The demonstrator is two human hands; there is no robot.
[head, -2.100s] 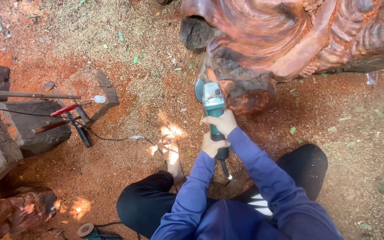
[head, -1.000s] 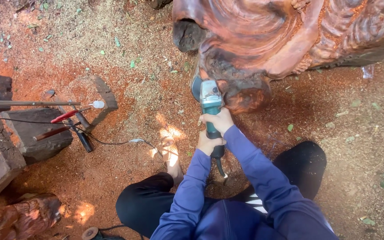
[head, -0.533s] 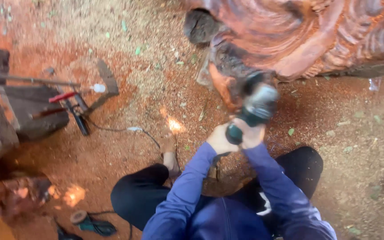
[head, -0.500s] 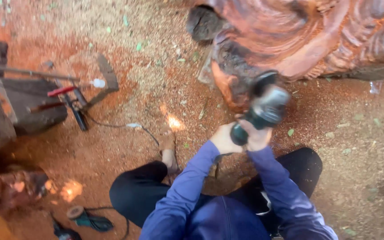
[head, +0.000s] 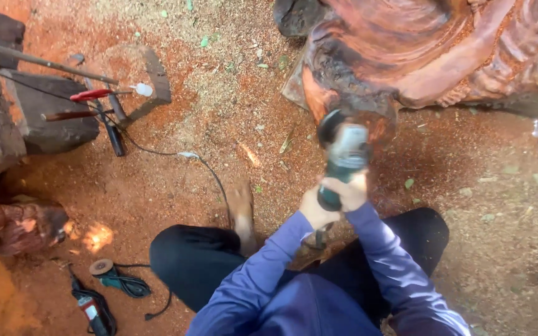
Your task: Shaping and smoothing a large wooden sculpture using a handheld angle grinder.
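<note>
Swung back upright, both hands (head: 334,198) grip the angle grinder (head: 342,155).

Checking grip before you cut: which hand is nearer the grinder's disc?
Right. The right hand grips the angle grinder body just behind the disc; the left hand sits further back, at the handle's tail.

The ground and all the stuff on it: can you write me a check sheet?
Surface: dirt ground covered in reddish sawdust.
Job's things: green grinder, its disc at the foot of the red carving.
Clutter: wood blocks, red-handled tool, metal rod, spare grinder, another tool.
Hands: left hand and right hand both grip the grinder's handle.
Cables: black cord across the ground, by a bare foot; the spare grinder's cord coiled.
Surroundings: a carved log at left.
</note>
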